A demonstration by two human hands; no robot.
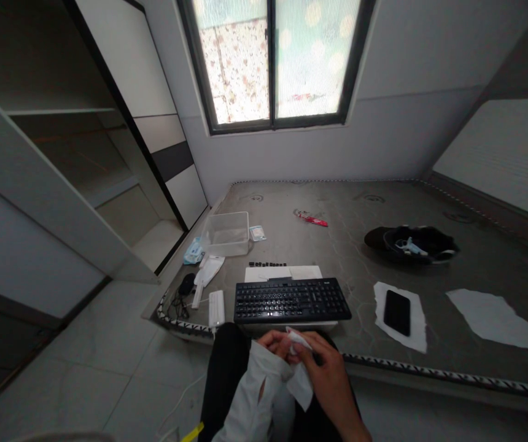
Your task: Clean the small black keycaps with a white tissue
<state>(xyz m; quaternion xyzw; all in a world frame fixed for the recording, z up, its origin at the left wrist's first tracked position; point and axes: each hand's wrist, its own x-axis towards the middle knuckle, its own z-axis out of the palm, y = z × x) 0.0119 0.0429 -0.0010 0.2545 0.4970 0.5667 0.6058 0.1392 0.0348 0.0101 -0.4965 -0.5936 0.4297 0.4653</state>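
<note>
My left hand (pixel 277 344) and my right hand (pixel 327 368) meet low in the view, above my lap, both gripping a white wipe or tissue (pixel 301 377) that hangs between them. My left arm wears a white sleeve. Just beyond the hands a black keyboard (pixel 291 299) lies on a white sheet at the near edge of a grey mattress (pixel 384 209). A row of small black keycaps (pixel 268 264) sits behind the keyboard.
A clear plastic box (pixel 227 233), white packets (pixel 209 270) and a black mouse (pixel 186 284) lie to the left. A black phone (pixel 397 312) rests on torn paper, another paper (pixel 494 319) further right. A dark cap (pixel 411 244) and a red wrapper (pixel 310 217) lie farther back.
</note>
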